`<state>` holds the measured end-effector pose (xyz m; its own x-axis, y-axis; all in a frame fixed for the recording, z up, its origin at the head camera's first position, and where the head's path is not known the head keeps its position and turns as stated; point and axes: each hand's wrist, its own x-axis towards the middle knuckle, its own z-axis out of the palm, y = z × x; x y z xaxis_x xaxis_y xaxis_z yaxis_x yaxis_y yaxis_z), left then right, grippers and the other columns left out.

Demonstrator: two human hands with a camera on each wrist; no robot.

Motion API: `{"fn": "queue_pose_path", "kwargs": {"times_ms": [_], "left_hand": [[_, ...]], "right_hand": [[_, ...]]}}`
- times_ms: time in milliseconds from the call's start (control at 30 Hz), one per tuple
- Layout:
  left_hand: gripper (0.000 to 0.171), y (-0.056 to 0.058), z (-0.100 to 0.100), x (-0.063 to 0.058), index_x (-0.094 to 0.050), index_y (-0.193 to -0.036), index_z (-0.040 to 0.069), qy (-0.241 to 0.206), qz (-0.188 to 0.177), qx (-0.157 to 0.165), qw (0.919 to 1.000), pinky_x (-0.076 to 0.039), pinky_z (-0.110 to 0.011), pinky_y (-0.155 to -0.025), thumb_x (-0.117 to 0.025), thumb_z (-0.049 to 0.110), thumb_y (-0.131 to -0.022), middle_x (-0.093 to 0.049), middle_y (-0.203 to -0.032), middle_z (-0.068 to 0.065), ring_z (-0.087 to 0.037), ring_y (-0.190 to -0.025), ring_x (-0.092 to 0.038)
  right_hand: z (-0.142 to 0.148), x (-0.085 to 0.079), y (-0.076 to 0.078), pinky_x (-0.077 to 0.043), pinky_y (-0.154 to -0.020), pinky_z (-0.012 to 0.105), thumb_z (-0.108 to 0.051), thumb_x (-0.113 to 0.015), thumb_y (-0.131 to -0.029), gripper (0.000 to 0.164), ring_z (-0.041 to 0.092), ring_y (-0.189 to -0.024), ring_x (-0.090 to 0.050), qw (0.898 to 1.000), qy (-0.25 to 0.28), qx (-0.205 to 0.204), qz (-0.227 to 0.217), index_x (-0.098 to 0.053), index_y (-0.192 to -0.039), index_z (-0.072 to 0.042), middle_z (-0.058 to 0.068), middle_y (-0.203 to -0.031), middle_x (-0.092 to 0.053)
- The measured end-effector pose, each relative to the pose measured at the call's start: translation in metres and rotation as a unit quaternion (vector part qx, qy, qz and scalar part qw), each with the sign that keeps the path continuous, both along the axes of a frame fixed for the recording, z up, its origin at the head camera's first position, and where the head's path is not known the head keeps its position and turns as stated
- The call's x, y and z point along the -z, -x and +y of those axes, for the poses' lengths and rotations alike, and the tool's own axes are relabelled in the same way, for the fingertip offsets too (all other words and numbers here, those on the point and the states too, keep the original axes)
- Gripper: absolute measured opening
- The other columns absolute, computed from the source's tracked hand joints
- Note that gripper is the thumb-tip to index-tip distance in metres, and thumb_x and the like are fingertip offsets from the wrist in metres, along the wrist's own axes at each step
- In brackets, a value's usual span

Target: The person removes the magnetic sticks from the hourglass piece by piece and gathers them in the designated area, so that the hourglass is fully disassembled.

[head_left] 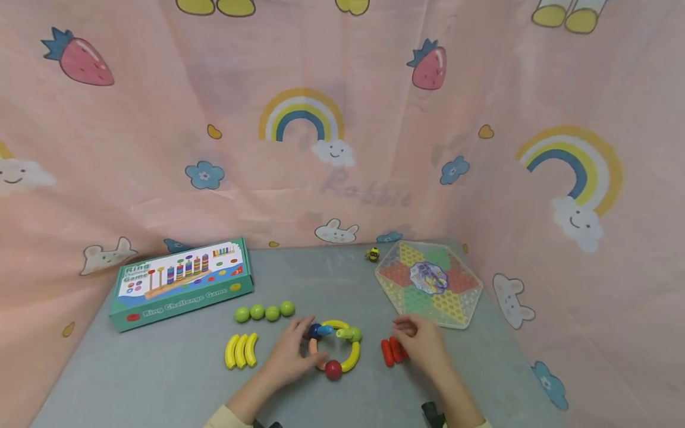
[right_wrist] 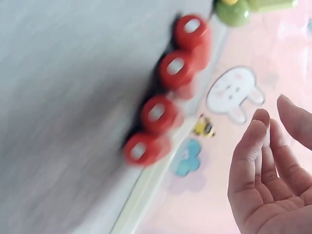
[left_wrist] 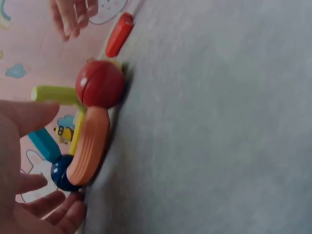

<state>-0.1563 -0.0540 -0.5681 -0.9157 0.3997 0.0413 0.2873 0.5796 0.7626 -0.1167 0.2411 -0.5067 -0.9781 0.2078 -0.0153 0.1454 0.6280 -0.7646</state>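
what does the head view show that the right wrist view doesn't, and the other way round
Only the head view: the game box, the row of green balls, the yellow pieces and the left hand.

Only the right wrist view: the white ends of four red pieces.

Both: the right hand, the red pieces themselves, the toy bee and the light green stick.
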Motion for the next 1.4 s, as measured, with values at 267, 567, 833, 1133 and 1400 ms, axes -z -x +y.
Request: {"fn": "queue_pose_path", "kwargs": {"times_ms": [267,567,833,1133,1400], "left_hand": [[0.116,-0.014,0.017,-0.003,-0.034,-0.156,0.003,0.028,-0.046,-0.033,0.9980,-0.039,-0.058,-0.108,-0.085,0.062,-0.070,-0.037,-0.149,-0.018,-0.037,-0.134,-0.037],[0.116,-0.014,0.027,-0.009,-0.033,-0.155,0.000,0.041,-0.049,-0.032,0.9974,-0.037,-0.060,-0.107,-0.086,0.060,-0.070,-0.037,-0.146,-0.021,-0.038,-0.131,-0.038],[0.118,-0.016,0.025,-0.004,-0.032,-0.156,0.001,0.035,-0.051,-0.040,0.9973,-0.038,-0.059,-0.107,-0.086,0.060,-0.069,-0.037,-0.146,-0.019,-0.036,-0.131,-0.038],[0.117,-0.015,0.026,-0.009,-0.030,-0.157,0.000,0.021,-0.067,-0.031,0.9971,-0.038,-0.061,-0.107,-0.086,0.056,-0.071,-0.035,-0.148,-0.022,-0.041,-0.133,-0.040],[0.108,-0.009,0.014,-0.006,-0.024,-0.160,0.010,-0.049,-0.102,0.017,0.9934,-0.035,-0.064,-0.111,-0.087,0.028,-0.075,-0.025,-0.160,-0.023,-0.043,-0.143,-0.036]], "right_hand": [[-0.039,0.000,0.008,-0.058,-0.074,0.031,-0.003,-0.081,-0.081,0.032,0.017,-0.089,-0.068,0.996,0.000,-0.092,0.015,-0.072,-0.112,-0.004,0.006,-0.102,-0.073],[-0.063,0.007,0.014,-0.046,-0.065,0.025,-0.012,-0.089,-0.075,0.046,0.021,-0.082,-0.059,0.985,-0.046,-0.166,0.023,-0.071,-0.117,-0.011,0.006,-0.106,-0.067],[-0.069,0.017,0.018,-0.049,-0.072,0.028,-0.015,-0.085,-0.080,0.023,0.012,-0.084,-0.058,0.985,-0.068,-0.154,0.025,-0.075,-0.101,-0.015,-0.004,-0.094,-0.067],[-0.067,0.014,0.022,-0.057,-0.074,0.032,-0.019,-0.077,-0.090,0.021,0.013,-0.085,-0.067,0.991,-0.027,-0.132,-0.009,-0.072,-0.106,-0.006,0.001,-0.094,-0.073],[-0.059,0.006,0.016,-0.058,-0.081,0.034,-0.020,-0.069,-0.096,0.026,0.015,-0.092,-0.067,0.995,0.027,-0.091,-0.011,-0.068,-0.115,-0.003,0.004,-0.100,-0.070]]}}
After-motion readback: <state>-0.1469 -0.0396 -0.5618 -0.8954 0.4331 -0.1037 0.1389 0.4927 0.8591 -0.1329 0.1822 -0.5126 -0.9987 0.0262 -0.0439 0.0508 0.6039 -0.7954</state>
